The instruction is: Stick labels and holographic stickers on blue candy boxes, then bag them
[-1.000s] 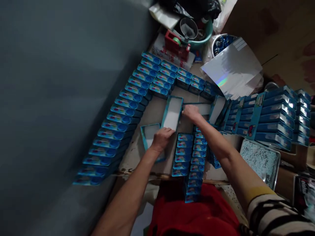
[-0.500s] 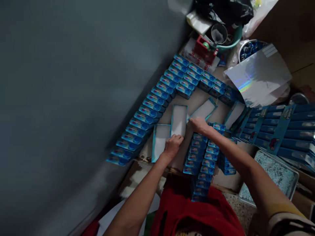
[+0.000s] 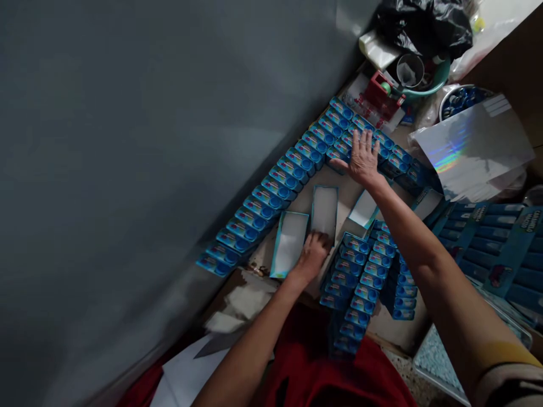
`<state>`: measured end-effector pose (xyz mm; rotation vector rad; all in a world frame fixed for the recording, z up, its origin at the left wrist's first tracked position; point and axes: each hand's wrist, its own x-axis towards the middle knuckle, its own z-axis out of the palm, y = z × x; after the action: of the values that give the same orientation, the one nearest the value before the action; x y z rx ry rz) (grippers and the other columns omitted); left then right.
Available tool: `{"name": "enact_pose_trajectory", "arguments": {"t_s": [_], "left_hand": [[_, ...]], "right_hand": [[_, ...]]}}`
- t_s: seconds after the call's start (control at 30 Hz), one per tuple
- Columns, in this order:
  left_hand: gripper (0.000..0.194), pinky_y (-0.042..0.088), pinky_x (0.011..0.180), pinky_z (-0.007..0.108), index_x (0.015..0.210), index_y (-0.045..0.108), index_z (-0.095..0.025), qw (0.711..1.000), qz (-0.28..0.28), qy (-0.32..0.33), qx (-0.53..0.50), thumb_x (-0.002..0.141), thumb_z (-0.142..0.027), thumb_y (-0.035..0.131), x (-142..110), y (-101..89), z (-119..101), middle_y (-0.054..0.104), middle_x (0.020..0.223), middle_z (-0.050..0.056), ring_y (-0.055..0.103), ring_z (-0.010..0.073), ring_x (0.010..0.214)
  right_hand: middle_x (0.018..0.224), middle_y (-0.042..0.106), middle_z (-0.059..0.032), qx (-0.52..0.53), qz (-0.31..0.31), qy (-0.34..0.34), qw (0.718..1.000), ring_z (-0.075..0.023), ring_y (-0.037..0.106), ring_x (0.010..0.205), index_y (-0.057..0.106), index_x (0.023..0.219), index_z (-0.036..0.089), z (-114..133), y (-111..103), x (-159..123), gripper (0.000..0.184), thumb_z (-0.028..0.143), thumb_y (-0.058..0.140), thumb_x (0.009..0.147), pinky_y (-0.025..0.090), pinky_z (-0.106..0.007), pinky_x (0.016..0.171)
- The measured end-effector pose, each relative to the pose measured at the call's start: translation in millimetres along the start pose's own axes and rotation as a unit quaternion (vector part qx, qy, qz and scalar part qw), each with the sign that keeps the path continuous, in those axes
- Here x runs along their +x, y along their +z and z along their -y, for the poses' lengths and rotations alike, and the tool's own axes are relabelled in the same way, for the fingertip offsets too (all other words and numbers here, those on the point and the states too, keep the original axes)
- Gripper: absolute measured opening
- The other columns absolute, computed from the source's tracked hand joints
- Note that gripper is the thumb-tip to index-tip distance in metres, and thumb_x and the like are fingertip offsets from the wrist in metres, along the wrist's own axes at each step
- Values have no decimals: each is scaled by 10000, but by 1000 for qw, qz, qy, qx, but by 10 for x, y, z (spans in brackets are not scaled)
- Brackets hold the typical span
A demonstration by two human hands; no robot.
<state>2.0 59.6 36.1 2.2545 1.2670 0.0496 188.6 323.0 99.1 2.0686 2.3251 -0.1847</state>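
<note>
Two open blue trays with white insides lie side by side on the table: one (image 3: 291, 243) at the left, the other (image 3: 324, 208) beside it. My left hand (image 3: 313, 255) rests with curled fingers on the near end of the second tray. My right hand (image 3: 362, 159) is stretched out flat, fingers spread, over the far rows of small blue boxes (image 3: 339, 133). A third open tray (image 3: 365, 209) lies under my right forearm. More small blue boxes (image 3: 358, 277) stand in rows close to me.
A long row of blue boxes (image 3: 258, 212) runs along the grey wall at the left. Far off stand a red tape dispenser (image 3: 379, 93), a green basin (image 3: 424, 79), a black bag (image 3: 424, 25) and a holographic sheet (image 3: 470, 144). Stacked blue cartons (image 3: 496, 243) fill the right.
My right hand has left the tray near the middle and reached farther away, opening flat over the far boxes. My left hand stays on the tray's near end. The view has shifted left.
</note>
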Motion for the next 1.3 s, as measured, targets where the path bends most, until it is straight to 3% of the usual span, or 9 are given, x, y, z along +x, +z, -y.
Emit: {"name": "enact_pose_trajectory", "arguments": {"t_s": [0.13,0.33,0.47,0.57,0.67,0.83,1.03,1.17,1.3], "left_hand": [[467,430,1244,541,1476,632,-151,986,-128,-98,-32,1024,-267,618,-112,-21,-21,559,1556,219,515,371,1449],[546,508,1065,581,1559,558,-120,944,-147,-293,-28,1047,-310,567,77,-93,-56,592,1493,265,585,436,1267],[429,488,1117,567,1454,678,-194,961,-179,-211,-27,1057,-219,517,9,-27,-62,622,1515,217,569,395,1356],[400,472,1190,504,1355,739,-207,991,-100,-51,-70,1064,-159,469,-158,55,-9,713,1424,153,609,307,1374],[432,273,1343,607,1450,680,-200,996,-35,35,-75,1039,-186,546,-278,118,78,676,1495,152,559,306,1472],[403,109,1346,749,1375,709,-240,999,-12,28,-44,1010,-126,584,-180,201,238,714,1448,124,611,306,1427],[278,163,1320,785,1158,775,-197,997,-58,4,-52,1030,-108,545,42,123,392,656,1526,164,564,341,1498],[296,131,1321,787,1162,784,-216,998,-31,-9,-61,1015,-95,558,56,46,417,680,1499,152,573,335,1493],[400,145,1319,782,1229,768,-228,997,10,-35,-71,962,-25,550,60,35,387,640,1560,139,536,328,1529]], "right_hand": [[1771,208,-339,1,-10,16,1000,-463,127,1684,250,1700,-27,188,252,101,1038,738,445,1027,53,-728,1322],[1774,205,-330,-38,-1,2,999,-428,134,1690,200,1710,-23,326,174,-124,866,526,443,1085,71,-700,1334],[1753,248,-327,-56,10,8,998,-462,176,1672,225,1727,48,397,171,-163,850,465,514,1046,163,-719,1309],[1711,318,-300,-51,15,10,999,-480,277,1616,220,1744,132,400,195,-111,896,388,604,976,198,-751,1275],[1692,296,-301,-49,30,-10,998,-489,331,1551,124,1758,139,328,201,14,1053,329,684,886,158,-797,1248],[1673,288,-272,-33,30,-35,998,-501,338,1509,84,1761,160,134,108,28,1054,413,654,911,249,-789,1203],[1655,315,-193,47,7,-107,993,-444,325,1537,107,1763,230,52,-182,-747,1051,566,647,926,373,-643,1233],[1594,388,-196,116,64,-134,982,-372,393,1501,285,1709,184,220,-85,-1083,1017,550,722,866,409,-517,1235],[1619,382,-198,84,100,-117,985,-394,380,1493,371,1675,195,362,50,-1053,1012,447,788,787,343,-519,1261]]}}
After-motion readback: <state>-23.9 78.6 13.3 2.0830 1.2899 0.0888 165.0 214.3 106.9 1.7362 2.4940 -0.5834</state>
